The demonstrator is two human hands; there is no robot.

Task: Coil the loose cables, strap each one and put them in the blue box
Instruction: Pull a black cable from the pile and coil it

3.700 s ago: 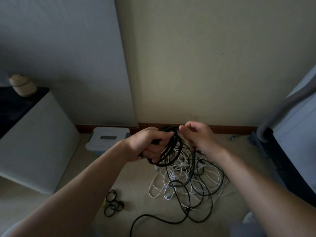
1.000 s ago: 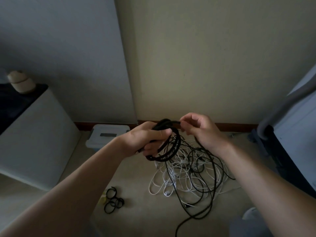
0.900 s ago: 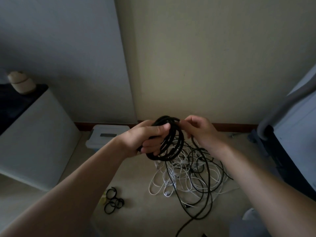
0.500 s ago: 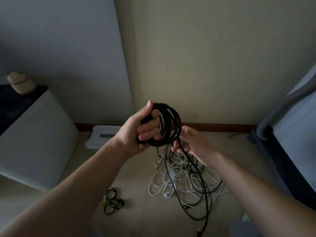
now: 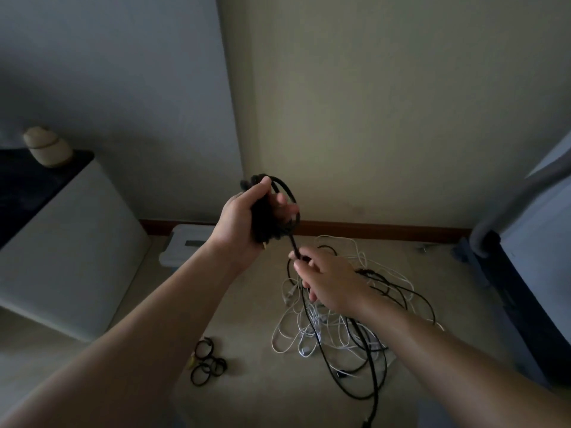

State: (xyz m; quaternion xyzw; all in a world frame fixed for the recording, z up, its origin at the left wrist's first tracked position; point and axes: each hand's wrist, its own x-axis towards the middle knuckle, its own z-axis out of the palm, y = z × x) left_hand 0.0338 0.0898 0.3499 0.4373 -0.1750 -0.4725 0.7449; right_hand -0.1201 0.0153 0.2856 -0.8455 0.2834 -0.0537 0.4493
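On the floor (image 5: 253, 381) a tangle of black and white cables (image 5: 336, 322) is noted, the lidded blue box (image 5: 185, 245) by the wall (image 5: 370, 118) to its left. The black coil (image 5: 275, 223) is gripped, raised, by the left hand (image 5: 238, 223). Its loose tail (image 5: 293, 244) runs steeply down-right and is pinched just below by the right hand (image 5: 333, 282), judged nearer for the next loop.

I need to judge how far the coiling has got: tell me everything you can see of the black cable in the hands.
The black cable is thin, round and rubbery-looking. Part of it is wound into a bunched coil gripped in the raised left hand, with one loop arching above the fingers. A single strand drops from the coil to the right hand, which pinches it lower down. The rest trails in loose loops on the floor, across the white cables, and runs off the bottom edge.
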